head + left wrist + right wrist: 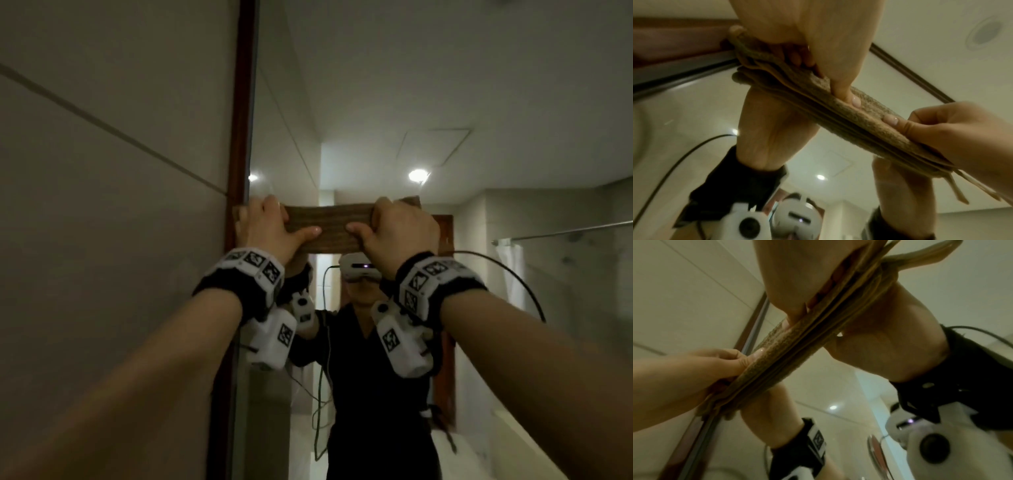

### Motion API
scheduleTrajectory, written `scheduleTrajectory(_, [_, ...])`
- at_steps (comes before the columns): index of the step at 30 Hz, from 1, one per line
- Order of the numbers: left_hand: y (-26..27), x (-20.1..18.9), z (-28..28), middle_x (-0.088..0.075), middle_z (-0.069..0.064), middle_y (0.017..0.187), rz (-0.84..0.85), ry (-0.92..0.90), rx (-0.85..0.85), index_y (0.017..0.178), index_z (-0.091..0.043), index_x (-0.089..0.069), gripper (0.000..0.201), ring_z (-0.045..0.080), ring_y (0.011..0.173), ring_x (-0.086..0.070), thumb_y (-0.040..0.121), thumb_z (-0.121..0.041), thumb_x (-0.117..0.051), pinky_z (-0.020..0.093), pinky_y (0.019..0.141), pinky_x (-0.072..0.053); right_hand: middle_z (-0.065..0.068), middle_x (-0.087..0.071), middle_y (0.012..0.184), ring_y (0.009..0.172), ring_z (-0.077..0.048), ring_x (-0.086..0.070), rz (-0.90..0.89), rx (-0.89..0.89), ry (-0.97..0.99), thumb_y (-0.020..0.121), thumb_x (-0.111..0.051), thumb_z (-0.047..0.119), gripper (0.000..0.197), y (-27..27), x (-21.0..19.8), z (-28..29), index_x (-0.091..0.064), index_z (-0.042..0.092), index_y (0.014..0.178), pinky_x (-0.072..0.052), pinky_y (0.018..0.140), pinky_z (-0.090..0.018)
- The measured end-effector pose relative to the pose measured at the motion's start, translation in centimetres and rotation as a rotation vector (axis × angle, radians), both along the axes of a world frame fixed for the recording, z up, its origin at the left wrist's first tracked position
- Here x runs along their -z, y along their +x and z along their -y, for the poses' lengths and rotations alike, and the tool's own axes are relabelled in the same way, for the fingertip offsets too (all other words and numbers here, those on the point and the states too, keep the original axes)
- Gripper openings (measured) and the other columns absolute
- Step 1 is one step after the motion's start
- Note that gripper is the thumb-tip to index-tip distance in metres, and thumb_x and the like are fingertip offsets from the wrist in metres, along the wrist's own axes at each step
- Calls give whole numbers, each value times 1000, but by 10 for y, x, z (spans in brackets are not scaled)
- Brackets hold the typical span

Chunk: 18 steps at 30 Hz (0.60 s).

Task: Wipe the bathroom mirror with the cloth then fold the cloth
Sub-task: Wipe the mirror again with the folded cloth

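A brown terry cloth [334, 222], folded into a thick flat strip, is held level against the bathroom mirror [376, 102] at about head height. My left hand [270, 226] grips its left end, beside the mirror's dark wooden frame [243, 102]. My right hand [394, 229] grips its right end. On both hands the fingers curl over the top edge and the thumbs press the front. The left wrist view shows the cloth [859, 120] layered, pinched by my left hand [828, 48] and right hand [951, 126]. In the right wrist view the cloth [781, 350] lies between my right hand [797, 272] and left hand [694, 366].
A grey tiled wall [102, 171] runs along the left of the frame. The glass reflects a person in dark clothes with a headset, a cable, a ceiling light [418, 175] and a shower rail with a curtain [565, 231].
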<state>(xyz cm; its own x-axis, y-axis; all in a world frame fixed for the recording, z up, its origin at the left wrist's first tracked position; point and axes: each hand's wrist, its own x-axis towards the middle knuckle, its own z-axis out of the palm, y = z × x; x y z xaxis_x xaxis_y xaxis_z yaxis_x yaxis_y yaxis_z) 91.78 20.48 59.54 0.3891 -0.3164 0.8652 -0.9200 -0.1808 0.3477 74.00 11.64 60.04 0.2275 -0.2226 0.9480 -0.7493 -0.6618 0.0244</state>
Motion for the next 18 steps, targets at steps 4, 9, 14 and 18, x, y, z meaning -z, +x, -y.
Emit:
scheduleTrajectory(4, [8,-70,1,-47,8,118,38,29,-29,94,-22,-45,60,31,113,-42,67,-72,-65,40,95,-39,-2,-61,82,78,-23,-59,85,-8,-22,83,-51,67,49,10,-69,6,-58,19,89,-49,68,-33])
scheduleTrajectory(9, [11,-151,0,-61,10,102,102,139,-107,95,-14,-58,74,30,93,-58,64,-81,-60,36,73,-48,-4,-58,74,72,-26,-59,130,-14,-24,73,-57,74,56,14,-140,11,-55,18,72,-39,56,-30])
scheduleTrajectory(14, [18,-179,3,-64,11,92,110,116,-56,91,-8,-63,72,29,87,-61,67,-75,-63,35,69,-46,-3,-56,70,66,-24,-55,156,32,-109,76,-53,75,58,19,-147,19,-55,18,70,-36,52,-28])
scheduleTrajectory(18, [19,-169,6,-59,8,113,142,47,-75,111,-11,-58,77,29,104,-57,67,-74,-64,41,91,-47,-7,-62,86,79,-28,-59,130,56,-190,83,-46,71,54,20,-138,23,-55,18,85,-40,62,-32])
